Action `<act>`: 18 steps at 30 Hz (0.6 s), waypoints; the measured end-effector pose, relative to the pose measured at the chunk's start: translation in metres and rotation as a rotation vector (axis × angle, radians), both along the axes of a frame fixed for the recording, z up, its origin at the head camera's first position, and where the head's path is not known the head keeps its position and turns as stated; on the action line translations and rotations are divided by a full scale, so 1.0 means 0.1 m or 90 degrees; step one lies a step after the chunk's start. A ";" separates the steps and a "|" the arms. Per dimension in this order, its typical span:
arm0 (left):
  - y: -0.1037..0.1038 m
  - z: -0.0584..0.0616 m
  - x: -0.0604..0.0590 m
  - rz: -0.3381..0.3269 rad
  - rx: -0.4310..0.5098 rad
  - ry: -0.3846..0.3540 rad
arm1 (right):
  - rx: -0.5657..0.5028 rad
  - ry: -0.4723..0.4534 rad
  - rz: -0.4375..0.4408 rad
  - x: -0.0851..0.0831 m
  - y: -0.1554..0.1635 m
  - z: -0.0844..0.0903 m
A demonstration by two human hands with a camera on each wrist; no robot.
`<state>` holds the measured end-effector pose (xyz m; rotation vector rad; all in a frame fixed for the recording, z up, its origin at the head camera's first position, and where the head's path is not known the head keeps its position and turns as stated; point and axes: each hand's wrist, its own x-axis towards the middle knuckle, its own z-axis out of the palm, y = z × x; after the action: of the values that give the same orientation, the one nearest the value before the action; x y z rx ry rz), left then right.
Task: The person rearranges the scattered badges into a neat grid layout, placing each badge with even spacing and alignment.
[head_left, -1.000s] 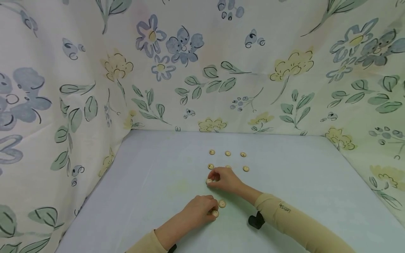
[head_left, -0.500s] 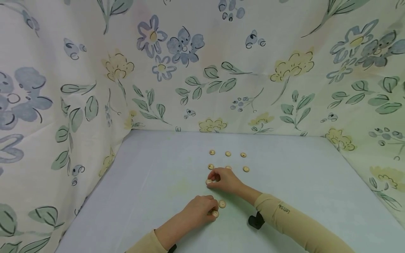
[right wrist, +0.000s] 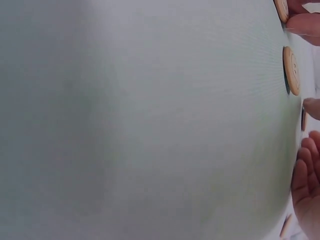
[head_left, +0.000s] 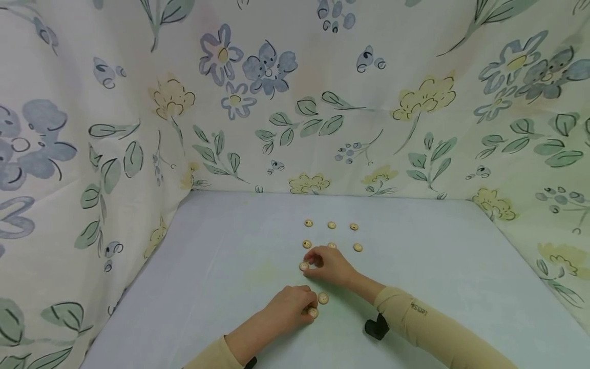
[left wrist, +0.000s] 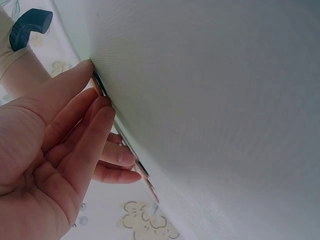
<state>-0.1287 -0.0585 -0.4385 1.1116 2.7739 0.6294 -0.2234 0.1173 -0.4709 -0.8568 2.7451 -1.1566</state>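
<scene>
Just below the middle of the head view, the right hand (head_left: pixel 333 265) sits on the pale tablecloth (head_left: pixel 221 266) with fingers curled, fingertips pinching a small wooden button (head_left: pixel 303 266) at its left edge. Lower down, the left hand (head_left: pixel 290 303) is curled too, fingertips on another button (head_left: pixel 313 311). One loose button (head_left: pixel 323 298) lies just above that, between the two hands. A little grid of more buttons (head_left: pixel 331 225) is laid out past the right hand, toward the flowery cloth backdrop (head_left: pixel 295 92). Both sleeves are tan.
</scene>
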 end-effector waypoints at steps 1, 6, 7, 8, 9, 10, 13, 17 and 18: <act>0.00 0.00 0.00 0.001 0.000 -0.002 | -0.001 0.007 0.000 0.01 0.01 -0.01; 0.00 0.00 0.00 -0.001 0.000 0.000 | -0.014 0.014 -0.008 0.06 0.06 -0.01; 0.00 0.00 0.00 -0.002 0.000 0.003 | -0.017 0.014 -0.010 0.08 0.07 0.00; 0.00 0.00 0.00 -0.002 0.000 0.006 | -0.021 0.011 -0.011 0.09 0.09 0.01; 0.00 0.00 0.00 -0.003 0.001 0.007 | -0.027 0.012 -0.010 0.10 0.11 0.01; 0.00 0.00 -0.01 -0.003 0.002 0.007 | -0.029 0.010 -0.012 0.11 0.12 0.02; 0.00 0.00 -0.01 -0.003 0.006 0.010 | -0.034 0.003 -0.020 0.14 0.17 0.03; 0.00 -0.01 -0.02 -0.003 0.006 0.015 | -0.038 -0.007 -0.030 0.18 0.25 0.02; 0.00 -0.01 -0.02 -0.002 0.006 0.015 | -0.038 -0.009 -0.030 0.20 0.27 0.02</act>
<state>-0.1307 -0.0581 -0.4393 1.1334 2.7910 0.6327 -0.2037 0.1440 -0.4688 -0.7908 2.7470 -1.2526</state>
